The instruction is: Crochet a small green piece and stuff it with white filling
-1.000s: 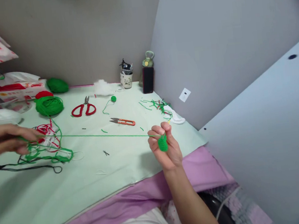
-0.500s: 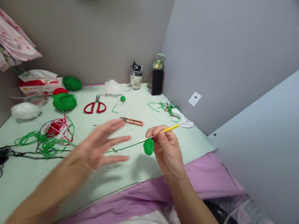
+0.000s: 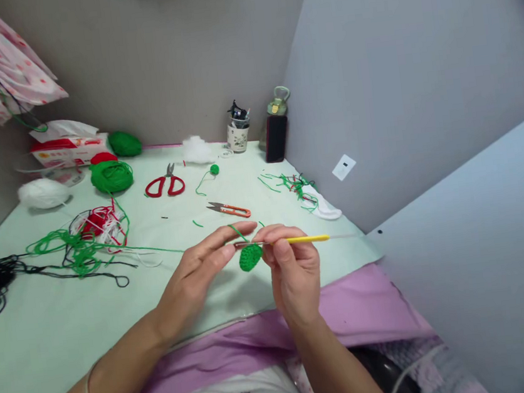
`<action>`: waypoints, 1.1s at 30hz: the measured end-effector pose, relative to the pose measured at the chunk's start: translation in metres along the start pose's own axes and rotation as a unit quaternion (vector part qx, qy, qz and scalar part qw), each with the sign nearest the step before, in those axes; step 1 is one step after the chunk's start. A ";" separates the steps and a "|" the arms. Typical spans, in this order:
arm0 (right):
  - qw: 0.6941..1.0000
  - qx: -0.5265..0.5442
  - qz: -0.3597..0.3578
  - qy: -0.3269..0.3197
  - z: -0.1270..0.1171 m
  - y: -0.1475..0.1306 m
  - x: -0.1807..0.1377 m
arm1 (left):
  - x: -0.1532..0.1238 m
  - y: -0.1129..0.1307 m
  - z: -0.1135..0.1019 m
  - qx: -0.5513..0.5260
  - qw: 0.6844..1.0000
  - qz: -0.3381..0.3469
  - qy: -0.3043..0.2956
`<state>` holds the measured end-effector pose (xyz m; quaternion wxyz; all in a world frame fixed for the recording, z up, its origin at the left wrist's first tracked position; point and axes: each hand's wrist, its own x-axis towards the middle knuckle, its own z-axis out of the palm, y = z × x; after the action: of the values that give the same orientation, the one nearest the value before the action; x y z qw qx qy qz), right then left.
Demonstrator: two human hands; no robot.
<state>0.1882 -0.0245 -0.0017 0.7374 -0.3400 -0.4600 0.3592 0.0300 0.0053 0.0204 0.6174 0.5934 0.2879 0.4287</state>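
Note:
My right hand (image 3: 295, 271) is closed round a crochet hook (image 3: 307, 239) with a yellow handle, held level with its metal tip to the left. Just below the metal shaft hangs a small green crocheted piece (image 3: 251, 257), close against my right fingertips. My left hand (image 3: 199, 273) has come up to the hook's tip, thumb near the metal and fingers close together. A strand of green yarn (image 3: 238, 232) runs from its index finger to the crocheted piece. More of this strand trails left across the table; its path through the left fingers is hidden.
Orange thread snips (image 3: 229, 210) and red-handled scissors (image 3: 165, 185) lie beyond my hands. Tangled yarn (image 3: 82, 255) spreads at the left, with a green yarn ball (image 3: 112, 176) behind. Yarn scraps (image 3: 296, 186) lie at the right. A cup (image 3: 239, 136) and phone (image 3: 277, 138) stand by the wall.
My left hand has moved right, from spread fingers in the air to the hook's tip, with the green yarn over its index finger. The hook has turned level and the piece has shifted slightly left.

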 end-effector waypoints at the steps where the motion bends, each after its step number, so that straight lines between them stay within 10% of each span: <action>1: 1.000 -0.009 -0.018 -0.001 0.000 0.001 -0.001 | -0.002 0.000 0.002 -0.042 0.999 -0.027 0.000; 11: 0.996 -0.046 -0.070 -0.011 0.007 0.003 -0.008 | -0.003 -0.007 0.004 -0.178 0.982 -0.069 -0.011; 20: 0.996 0.025 0.078 -0.018 0.000 0.007 -0.006 | -0.009 -0.008 -0.001 -0.104 0.992 -0.065 0.009; 33: 0.997 0.019 0.009 -0.068 -0.004 0.009 -0.006 | -0.015 -0.001 -0.003 -0.043 0.996 -0.056 0.046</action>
<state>0.1881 -0.0260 -0.0135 0.7072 -0.3054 -0.4990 0.3969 0.0208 -0.0065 0.0171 0.6517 0.5288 0.3298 0.4322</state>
